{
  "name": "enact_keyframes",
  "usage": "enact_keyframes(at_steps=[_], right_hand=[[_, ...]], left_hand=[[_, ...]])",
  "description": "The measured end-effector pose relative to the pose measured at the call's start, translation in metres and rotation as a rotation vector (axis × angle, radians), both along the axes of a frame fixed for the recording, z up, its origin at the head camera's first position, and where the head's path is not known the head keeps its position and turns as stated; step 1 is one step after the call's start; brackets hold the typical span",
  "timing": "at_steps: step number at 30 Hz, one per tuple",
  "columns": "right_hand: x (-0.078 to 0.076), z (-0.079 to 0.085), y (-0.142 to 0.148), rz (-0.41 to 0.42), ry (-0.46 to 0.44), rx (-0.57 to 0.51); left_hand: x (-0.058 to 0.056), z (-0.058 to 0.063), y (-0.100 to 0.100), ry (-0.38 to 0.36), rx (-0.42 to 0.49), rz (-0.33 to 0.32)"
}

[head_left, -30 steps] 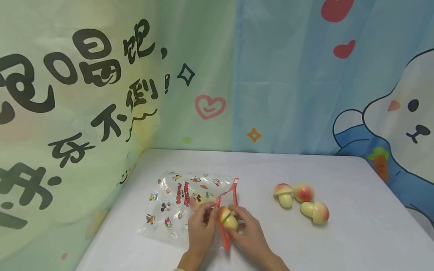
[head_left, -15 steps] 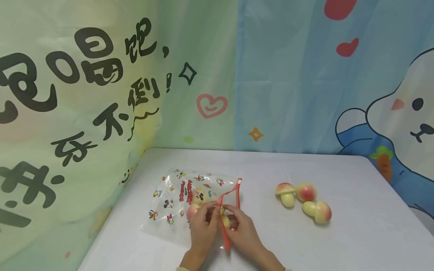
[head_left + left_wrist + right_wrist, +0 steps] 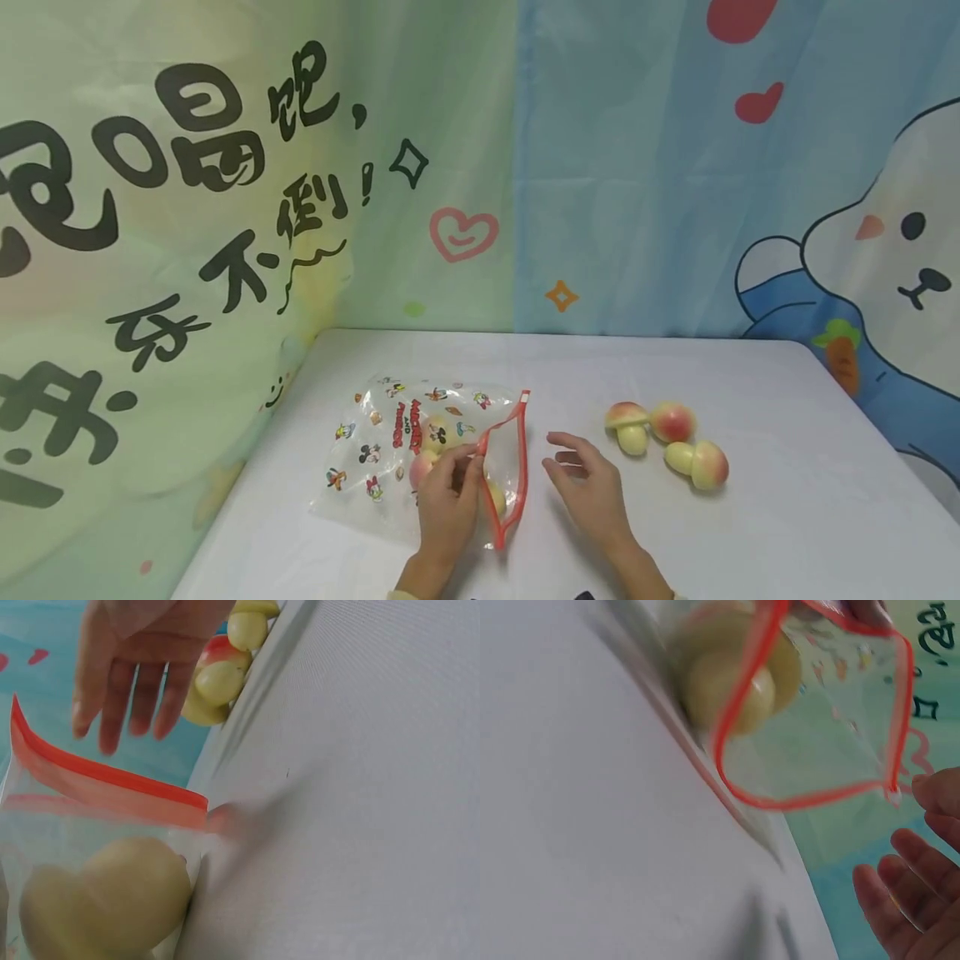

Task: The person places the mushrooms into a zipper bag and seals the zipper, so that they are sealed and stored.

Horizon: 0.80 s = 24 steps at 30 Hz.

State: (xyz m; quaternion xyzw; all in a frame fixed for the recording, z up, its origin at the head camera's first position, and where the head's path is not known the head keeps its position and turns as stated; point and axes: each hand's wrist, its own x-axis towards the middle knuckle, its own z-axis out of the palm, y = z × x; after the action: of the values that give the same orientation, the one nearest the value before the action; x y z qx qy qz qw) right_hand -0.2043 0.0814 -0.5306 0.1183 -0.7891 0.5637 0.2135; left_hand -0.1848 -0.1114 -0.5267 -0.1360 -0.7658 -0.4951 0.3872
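A clear zip bag (image 3: pixel 522 454) with a red rim and printed cartoon figures lies on the table, its mouth spread toward the right. My left hand (image 3: pixel 447 504) pinches the near side of that rim between thumb and fingers. Just inside the mouth rests a toy mushroom (image 3: pixel 731 686), cream with a rounded cap; others show through the plastic farther in, partly behind my left hand. Apart from the bag, to its right, my right hand (image 3: pixel 592 492) holds nothing, its fingers loosely spread and pointing at the opening.
On the white table (image 3: pixel 750 550), right of my right hand, three toy mushrooms lie grouped: one upright mushroom (image 3: pixel 628 427), a red-capped mushroom (image 3: pixel 672 422) and a mushroom on its side (image 3: pixel 699 464). A printed curtain (image 3: pixel 630 208) hangs behind the table.
My right hand has pushed a toy mushroom into the bag, let go and drawn back to the right. The left hand keeps its hold on the rim.
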Motion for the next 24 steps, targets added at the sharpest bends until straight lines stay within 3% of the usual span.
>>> enact_keyframes(at_steps=[5, 10, 12, 15, 19, 24], right_hand=[[-0.005, 0.005, 0.025, -0.116, 0.057, -0.019], [-0.008, 0.012, 0.052, -0.231, 0.21, 0.005], [-0.009, 0.015, 0.063, -0.33, 0.276, 0.031], [-0.01, 0.017, 0.077, -0.546, 0.307, 0.034], [-0.009, 0.017, 0.095, -0.765, 0.223, -0.014], [-0.005, 0.01, 0.115, -0.838, 0.042, -0.031]], left_hand=[[-0.002, -0.002, -0.001, 0.036, 0.004, 0.0], [-0.003, -0.002, -0.001, 0.019, 0.02, -0.004], [-0.002, -0.001, -0.001, -0.001, 0.028, -0.003], [0.0, 0.0, -0.001, -0.012, 0.024, -0.002], [0.001, 0.003, -0.001, -0.003, 0.014, -0.006], [0.001, 0.002, -0.001, -0.014, 0.018, -0.014]])
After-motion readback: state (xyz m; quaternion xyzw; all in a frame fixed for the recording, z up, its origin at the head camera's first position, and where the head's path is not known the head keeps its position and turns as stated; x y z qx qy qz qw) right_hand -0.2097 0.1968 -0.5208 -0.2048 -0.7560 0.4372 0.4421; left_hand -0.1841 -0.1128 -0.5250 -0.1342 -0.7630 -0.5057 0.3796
